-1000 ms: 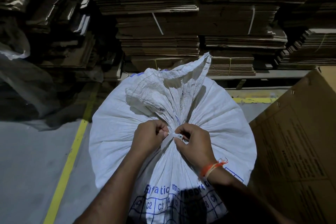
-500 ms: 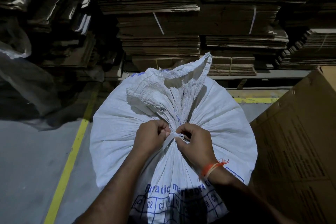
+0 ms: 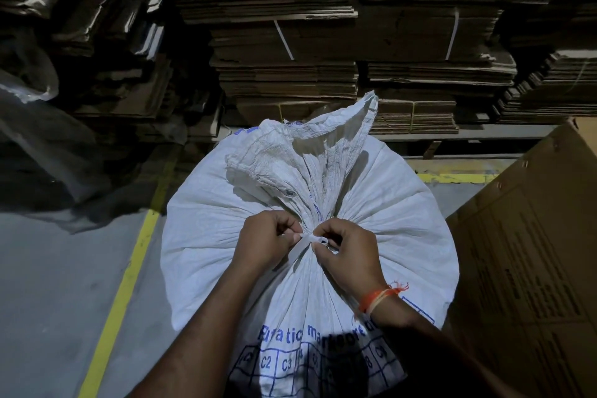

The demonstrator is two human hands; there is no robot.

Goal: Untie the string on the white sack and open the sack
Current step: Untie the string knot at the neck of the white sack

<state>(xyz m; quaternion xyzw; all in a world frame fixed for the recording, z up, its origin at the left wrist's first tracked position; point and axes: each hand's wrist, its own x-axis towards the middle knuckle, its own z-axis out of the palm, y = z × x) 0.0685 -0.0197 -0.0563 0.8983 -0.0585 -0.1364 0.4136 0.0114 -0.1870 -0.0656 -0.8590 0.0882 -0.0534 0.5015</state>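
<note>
Now both hands pinch string [image 3: 311, 238] at white sack [image 3: 387, 203] neck; left hand [image 3: 268, 242] grip holding string; right hand [image 3: 349, 255] likewise

Single head-worn wide-angle view, looking forward and steeply down from above. Close on white sack [image 3: 310, 203] filling centre; forearms enter from bottom edge. Cardboard stacks [image 3: 284, 52] farther off across top; floor [image 3: 48, 284] lower left.

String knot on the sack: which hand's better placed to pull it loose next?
Right, probably. The right hand pinches the string at its loop on the sack neck; the left hand grips the loose tail and can brace.
</note>
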